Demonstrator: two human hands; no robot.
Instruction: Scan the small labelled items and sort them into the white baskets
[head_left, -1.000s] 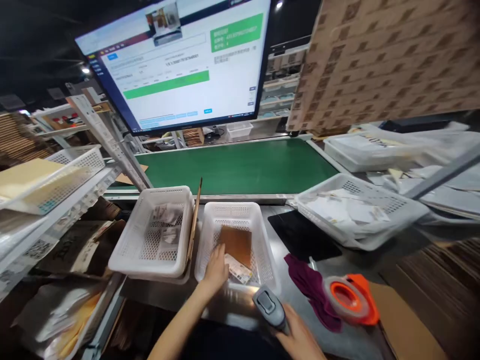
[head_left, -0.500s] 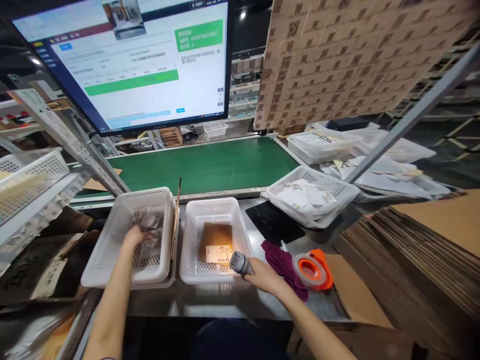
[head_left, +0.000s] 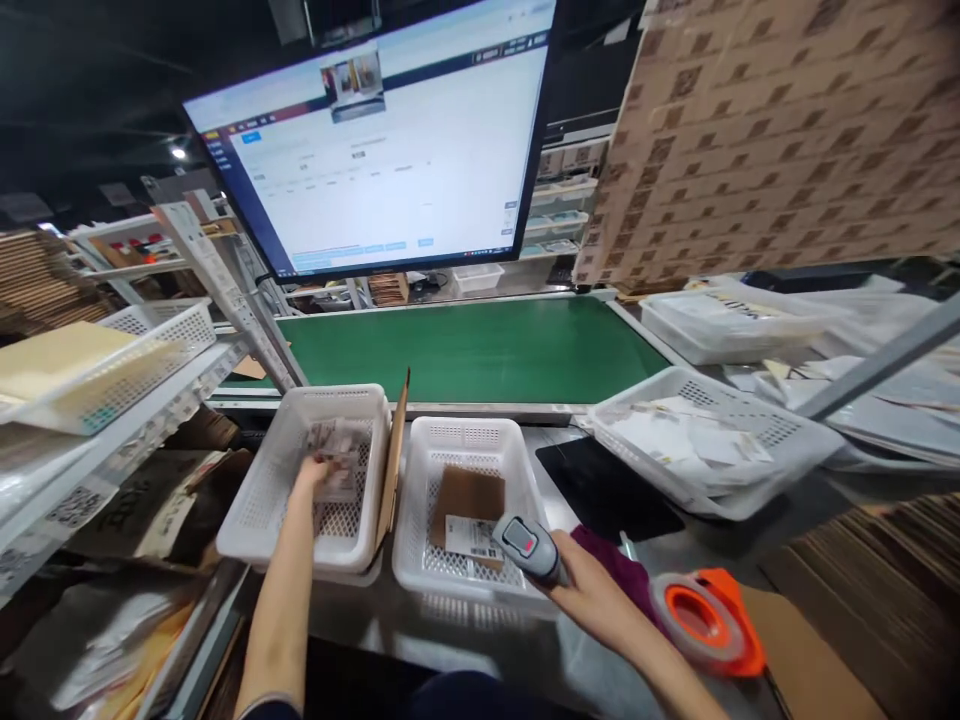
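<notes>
My left hand [head_left: 315,472] reaches into the left white basket [head_left: 255,500], its fingers closed on the edge of a clear plastic packet [head_left: 341,482]; the packet is blurred and its contents cannot be made out. In my right hand [head_left: 585,580] is a grey handheld barcode scanner [head_left: 529,548], over the right rim of the middle white basket [head_left: 409,530]. Inside that basket lies a flat brown cardboard parcel [head_left: 480,490] with a white label [head_left: 469,536], partly hidden by the scanner. A brown cardboard sheet [head_left: 394,465] stands upright between the two baskets.
A monitor [head_left: 405,200] hangs above a green conveyor belt [head_left: 465,350]. At the right are a basket of paper slips [head_left: 690,440], a black mat [head_left: 600,485], a purple cloth [head_left: 615,565], an orange tape dispenser [head_left: 712,620] and stacked cardboard [head_left: 885,590]. Shelving [head_left: 135,430] stands left.
The view has swung left. The green panels on the monitor have gone, and so has the orange light on the parcel. My left hand and the packet have shifted slightly inside the basket.
</notes>
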